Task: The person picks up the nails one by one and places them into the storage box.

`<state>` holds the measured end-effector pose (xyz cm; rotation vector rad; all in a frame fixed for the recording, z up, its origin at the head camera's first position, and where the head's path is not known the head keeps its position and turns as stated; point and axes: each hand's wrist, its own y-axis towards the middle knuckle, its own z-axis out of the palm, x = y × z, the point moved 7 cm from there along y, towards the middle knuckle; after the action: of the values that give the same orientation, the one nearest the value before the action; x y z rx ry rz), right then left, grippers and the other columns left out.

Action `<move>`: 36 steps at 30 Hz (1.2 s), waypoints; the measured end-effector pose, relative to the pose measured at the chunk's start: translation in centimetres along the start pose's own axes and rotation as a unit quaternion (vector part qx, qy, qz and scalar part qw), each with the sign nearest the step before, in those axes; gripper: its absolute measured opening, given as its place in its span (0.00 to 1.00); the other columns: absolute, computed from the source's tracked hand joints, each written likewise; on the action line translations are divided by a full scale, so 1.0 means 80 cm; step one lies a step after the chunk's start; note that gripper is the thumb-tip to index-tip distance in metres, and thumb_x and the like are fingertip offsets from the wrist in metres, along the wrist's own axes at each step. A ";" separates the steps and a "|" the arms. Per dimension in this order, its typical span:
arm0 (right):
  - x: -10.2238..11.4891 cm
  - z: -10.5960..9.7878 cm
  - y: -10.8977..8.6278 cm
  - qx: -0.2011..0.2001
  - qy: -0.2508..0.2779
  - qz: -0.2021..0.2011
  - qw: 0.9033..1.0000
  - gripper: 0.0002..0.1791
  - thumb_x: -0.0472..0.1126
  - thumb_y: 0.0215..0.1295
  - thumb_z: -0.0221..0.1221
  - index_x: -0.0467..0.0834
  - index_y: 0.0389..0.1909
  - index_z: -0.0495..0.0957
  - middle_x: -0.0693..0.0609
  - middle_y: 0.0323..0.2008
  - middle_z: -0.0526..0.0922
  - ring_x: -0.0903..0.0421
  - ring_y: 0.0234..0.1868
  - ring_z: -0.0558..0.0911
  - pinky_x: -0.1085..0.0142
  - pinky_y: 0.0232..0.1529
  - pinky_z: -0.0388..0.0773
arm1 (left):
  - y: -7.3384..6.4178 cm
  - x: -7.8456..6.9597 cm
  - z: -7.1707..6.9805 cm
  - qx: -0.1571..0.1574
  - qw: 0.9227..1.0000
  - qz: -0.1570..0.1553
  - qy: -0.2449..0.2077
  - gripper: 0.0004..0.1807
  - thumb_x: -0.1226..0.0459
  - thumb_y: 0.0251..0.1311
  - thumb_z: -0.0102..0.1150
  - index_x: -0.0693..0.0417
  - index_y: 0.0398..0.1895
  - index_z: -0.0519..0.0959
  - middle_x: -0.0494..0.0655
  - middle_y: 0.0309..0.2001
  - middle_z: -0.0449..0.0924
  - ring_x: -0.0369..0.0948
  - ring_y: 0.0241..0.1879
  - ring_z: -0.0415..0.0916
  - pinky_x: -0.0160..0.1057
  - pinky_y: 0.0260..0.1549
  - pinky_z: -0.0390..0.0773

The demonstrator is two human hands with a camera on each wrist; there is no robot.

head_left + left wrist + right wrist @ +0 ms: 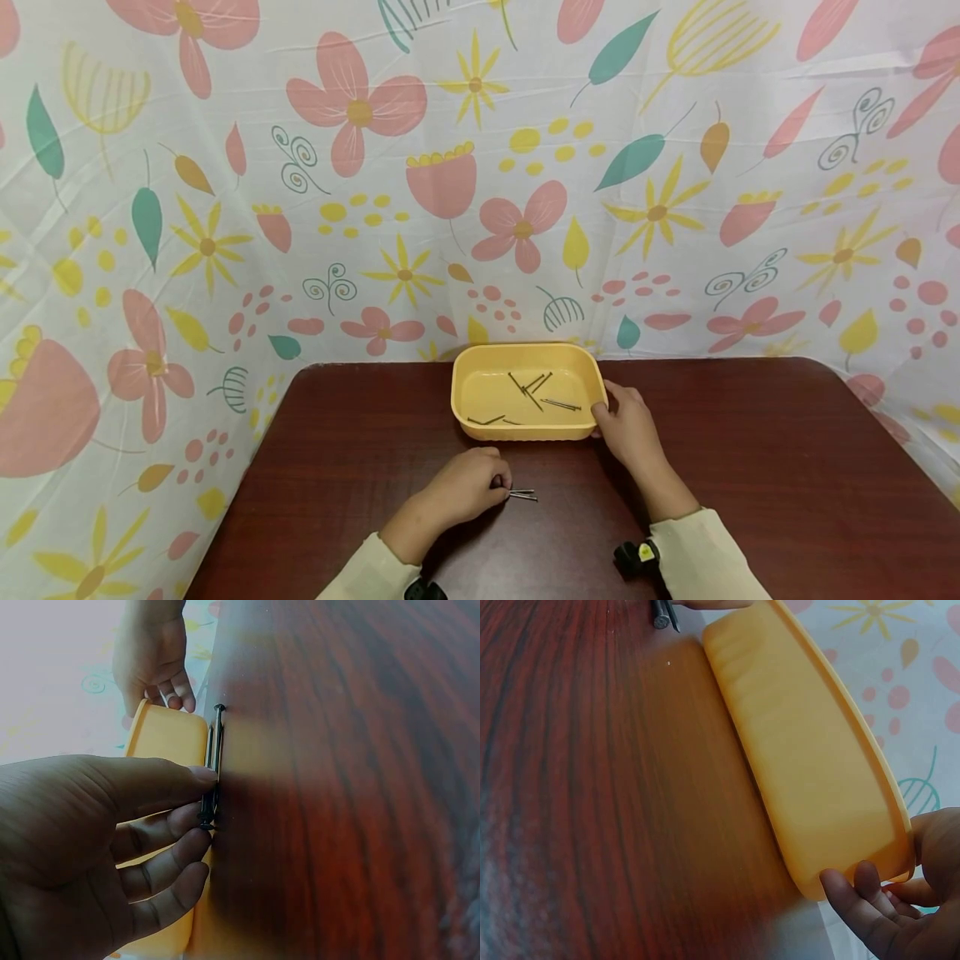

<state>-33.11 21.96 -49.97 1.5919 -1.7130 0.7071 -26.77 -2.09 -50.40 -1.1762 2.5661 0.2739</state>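
Observation:
A yellow plastic basket (525,432) stands near the far edge of the table, with several nails (561,405) lying loose on its floor. My right hand (628,423) grips its right end, thumb at the rim and fingers around the outer wall. In front of the basket my left hand (467,485) pinches a few nails (523,495) between thumb and fingers, just at the tabletop. The left wrist view shows these nails side by side under the thumb, heads at differing ends; their exact number is partly hidden by the fingers.
The dark red-brown wooden table (360,433) reaches back to a white cloth (450,250) printed with flowers and leaves, which hangs behind it and along the left side. Black straps with small devices (636,557) sit on both wrists.

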 end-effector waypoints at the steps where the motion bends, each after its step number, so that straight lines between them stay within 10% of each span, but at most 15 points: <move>1: 0.000 0.000 0.000 -0.001 0.001 -0.001 1.000 0.32 0.39 0.70 0.47 0.27 0.72 0.62 0.31 0.60 0.68 0.52 0.27 0.86 0.70 0.28 0.82 | 0.000 0.000 0.000 -0.001 1.000 0.000 0.000 0.03 0.61 0.61 0.68 0.43 0.29 0.85 0.32 0.32 0.76 0.26 0.33 0.69 0.25 0.37 0.72; 36: -0.002 0.001 -0.001 0.000 0.010 0.001 1.000 0.32 0.38 0.70 0.47 0.28 0.73 0.61 0.32 0.60 0.68 0.50 0.28 0.87 0.70 0.29 0.83 | -0.001 -0.001 -0.024 -0.052 0.999 -0.010 -0.012 0.03 0.61 0.62 0.67 0.44 0.31 0.84 0.34 0.31 0.76 0.28 0.32 0.69 0.26 0.36 0.72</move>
<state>-33.06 22.00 -50.11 1.5794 -1.7001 0.7221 -27.02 -2.67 -48.59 -1.2262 2.5455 0.4188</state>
